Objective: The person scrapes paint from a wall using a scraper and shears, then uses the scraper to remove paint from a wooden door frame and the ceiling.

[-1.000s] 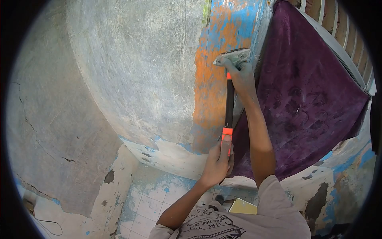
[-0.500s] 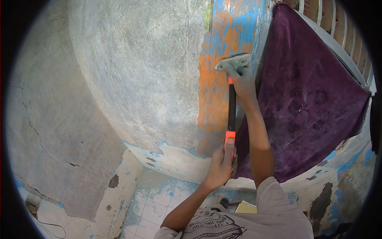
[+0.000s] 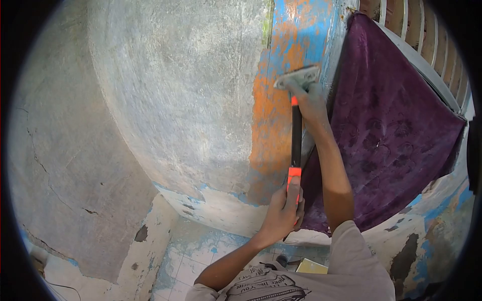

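A long-handled scraper (image 3: 296, 133) with a black shaft, orange-red grip and wide metal head rests against a strip of peeling blue and orange paint (image 3: 273, 120) on the wall. My left hand (image 3: 282, 210) is wrapped round the orange-red grip at the lower end. Up at the scraper head, my right hand (image 3: 312, 103) is closed on it, thumb laid over the metal. Dust coats the right fingers. The blade's edge lies on the paint, partly hidden behind the head.
To the right hangs a purple cloth (image 3: 386, 125), close beside my right forearm. Bare grey wall (image 3: 186, 90) stretches left of the paint strip. Slats (image 3: 422, 35) show at the upper right. Below are floor tiles (image 3: 193, 266) and a yellow object (image 3: 312, 267).
The view has shifted slightly, so wall, cloth and arms appear a little displaced. Both hands keep their hold on the scraper, and its head stays over the same painted area.
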Action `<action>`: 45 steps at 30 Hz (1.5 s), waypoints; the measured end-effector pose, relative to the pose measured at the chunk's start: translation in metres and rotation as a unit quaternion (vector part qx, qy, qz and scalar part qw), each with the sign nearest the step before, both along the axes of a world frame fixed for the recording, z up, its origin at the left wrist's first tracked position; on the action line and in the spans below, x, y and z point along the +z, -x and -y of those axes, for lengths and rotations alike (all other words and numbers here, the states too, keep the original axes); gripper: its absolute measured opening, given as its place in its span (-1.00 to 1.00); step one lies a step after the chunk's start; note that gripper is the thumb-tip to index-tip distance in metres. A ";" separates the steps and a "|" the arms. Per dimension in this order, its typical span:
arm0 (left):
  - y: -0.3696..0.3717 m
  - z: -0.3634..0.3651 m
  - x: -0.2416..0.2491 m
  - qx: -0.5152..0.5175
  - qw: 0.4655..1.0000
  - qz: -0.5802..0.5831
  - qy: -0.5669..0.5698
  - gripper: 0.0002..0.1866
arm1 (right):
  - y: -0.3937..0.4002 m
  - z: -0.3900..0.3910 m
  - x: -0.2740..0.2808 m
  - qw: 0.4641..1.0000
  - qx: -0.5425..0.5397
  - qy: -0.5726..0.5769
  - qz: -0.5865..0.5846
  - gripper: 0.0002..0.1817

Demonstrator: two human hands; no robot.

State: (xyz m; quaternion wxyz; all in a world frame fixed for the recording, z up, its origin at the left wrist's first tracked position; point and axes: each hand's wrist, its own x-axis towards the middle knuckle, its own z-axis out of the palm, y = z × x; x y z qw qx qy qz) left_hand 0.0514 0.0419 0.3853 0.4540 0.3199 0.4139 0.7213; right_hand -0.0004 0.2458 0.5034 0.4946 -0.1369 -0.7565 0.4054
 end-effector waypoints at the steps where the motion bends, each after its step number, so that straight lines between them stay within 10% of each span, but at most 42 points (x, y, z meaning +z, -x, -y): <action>1: 0.003 0.000 0.011 0.010 1.000 -0.016 -0.008 -0.49 | 0.001 0.000 0.005 1.000 0.012 0.005 -0.018 -0.56; 45: -0.002 0.005 0.016 -0.008 1.000 -0.007 0.009 -0.40 | -0.004 0.005 0.006 0.994 0.072 0.054 -0.055 -0.78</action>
